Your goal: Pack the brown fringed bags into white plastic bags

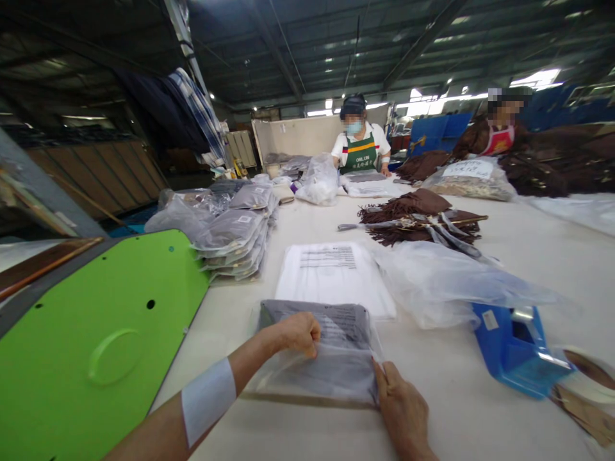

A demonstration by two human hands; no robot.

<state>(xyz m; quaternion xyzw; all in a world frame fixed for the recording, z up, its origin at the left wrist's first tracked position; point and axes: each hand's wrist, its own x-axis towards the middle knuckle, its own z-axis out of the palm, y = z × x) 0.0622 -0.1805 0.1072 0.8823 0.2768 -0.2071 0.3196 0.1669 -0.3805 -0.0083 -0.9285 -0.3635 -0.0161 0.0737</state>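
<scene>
A clear plastic bag [307, 378] with a folded grey item [276, 312] inside lies flat on the table in front of me. My left hand [298, 334] is over the middle of the bag, its fingers curled in and pinching the clear film. At the right edge of the bag, my right hand [402, 403] grips the side between thumb and fingers. Just beyond lies a stack of flat white bags [331, 275] with dark printed lines. A pale band [209, 397] wraps my left forearm.
Filled bags are piled [235, 237] at the left, beside a green machine panel [144, 307]. To the right are loose plastic film [432, 275], a blue tape dispenser [516, 349], tape rolls [589, 371] and brown fringed cloth [413, 218]. Two people [362, 144] work across the table.
</scene>
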